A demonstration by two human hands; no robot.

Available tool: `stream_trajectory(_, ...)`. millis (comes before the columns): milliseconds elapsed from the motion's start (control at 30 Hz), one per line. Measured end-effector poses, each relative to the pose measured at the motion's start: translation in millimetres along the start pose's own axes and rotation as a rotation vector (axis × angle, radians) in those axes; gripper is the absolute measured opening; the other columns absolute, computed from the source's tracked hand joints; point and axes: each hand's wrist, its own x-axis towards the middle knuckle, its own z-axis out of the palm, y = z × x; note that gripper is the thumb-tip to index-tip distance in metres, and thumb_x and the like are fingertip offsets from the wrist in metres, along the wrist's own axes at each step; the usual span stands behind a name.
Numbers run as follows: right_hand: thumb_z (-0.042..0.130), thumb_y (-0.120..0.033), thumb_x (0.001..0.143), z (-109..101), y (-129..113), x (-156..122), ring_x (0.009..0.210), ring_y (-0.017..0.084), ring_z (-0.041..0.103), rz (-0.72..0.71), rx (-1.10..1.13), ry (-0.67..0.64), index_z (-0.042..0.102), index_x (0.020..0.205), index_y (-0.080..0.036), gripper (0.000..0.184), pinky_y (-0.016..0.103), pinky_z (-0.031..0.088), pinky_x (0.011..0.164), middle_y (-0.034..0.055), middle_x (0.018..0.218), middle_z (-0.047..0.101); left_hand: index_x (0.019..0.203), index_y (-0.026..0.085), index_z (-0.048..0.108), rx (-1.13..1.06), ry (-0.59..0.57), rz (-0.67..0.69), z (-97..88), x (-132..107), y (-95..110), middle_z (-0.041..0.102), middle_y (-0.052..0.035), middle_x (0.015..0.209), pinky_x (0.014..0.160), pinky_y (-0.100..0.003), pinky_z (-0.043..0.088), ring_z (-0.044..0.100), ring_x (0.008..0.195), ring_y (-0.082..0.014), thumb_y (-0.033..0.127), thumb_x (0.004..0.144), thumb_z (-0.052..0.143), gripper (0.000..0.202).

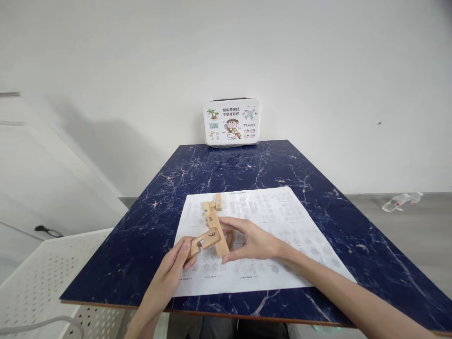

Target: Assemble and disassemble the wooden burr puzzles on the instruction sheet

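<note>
My left hand (178,261) is closed on the near end of a notched wooden puzzle piece (209,238) with a dark mark on its face. That piece overlaps a longer wooden puzzle piece marked 2 (213,219). Around the longer piece's right side curls my right hand (249,240), thumb at its near end and fingers farther up. Part of another wooden piece (230,239) shows inside the right hand's grasp. Just beyond, smaller wooden pieces (218,202) rest on a printed sheet (282,263). Where the two held pieces meet, I cannot tell whether they interlock.
The sheet lies on a dark blue marble-patterned table (261,165). At the far edge, a white cartoon-printed case (232,122) stands against the wall. A white perforated surface (31,287) is at the lower left. A clear plastic item (401,201) lies on the floor at right.
</note>
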Motion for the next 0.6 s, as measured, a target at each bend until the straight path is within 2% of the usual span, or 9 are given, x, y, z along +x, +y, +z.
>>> stream_trajectory(100,0.086,-0.039,0.083,4.0,-1.8,1.5,0.117,0.027,0.067,-0.032,-0.056,0.029,0.062,0.137,-0.027,0.060,0.046,0.056,0.104,0.0062,0.128,0.070,0.090,0.021,0.063,0.046,-0.033,0.007,2.9,0.1,4.0,0.038,0.0032,0.065,0.064,-0.029,0.041,0.041,0.063,-0.0169,0.059,0.105,0.038,0.047)
stream_trajectory(267,0.082,-0.048,0.086,4.2,-1.9,2.3,0.086,0.022,0.070,0.050,-0.011,0.058,0.069,0.124,-0.026,0.046,0.043,0.062,0.085,0.0017,0.100,0.073,0.092,0.022,0.059,0.074,-0.040,0.001,6.6,0.7,3.2,0.036,0.0043,0.066,0.062,-0.028,0.034,0.037,0.061,-0.0159,0.056,0.106,0.036,0.044)
stream_trajectory(467,0.083,-0.046,0.085,6.0,-0.3,3.9,0.079,0.019,0.072,0.086,0.176,0.013,0.069,0.125,-0.022,0.049,0.039,0.063,0.079,0.0021,0.095,0.074,0.093,0.022,0.058,0.099,-0.028,-0.006,6.7,1.0,-0.9,0.038,0.0045,0.066,0.061,-0.028,0.033,0.038,0.060,-0.0161,0.054,0.107,0.035,0.042)
stream_trajectory(600,0.085,-0.045,0.083,8.0,0.8,4.1,0.079,0.018,0.069,0.095,0.251,-0.007,0.059,0.143,-0.025,0.069,0.038,0.064,0.078,0.0026,0.101,0.073,0.095,0.022,0.056,0.109,0.010,-0.010,8.3,1.6,-0.8,0.039,0.0050,0.066,0.060,-0.028,0.031,0.037,0.059,-0.0158,0.056,0.106,0.036,0.041)
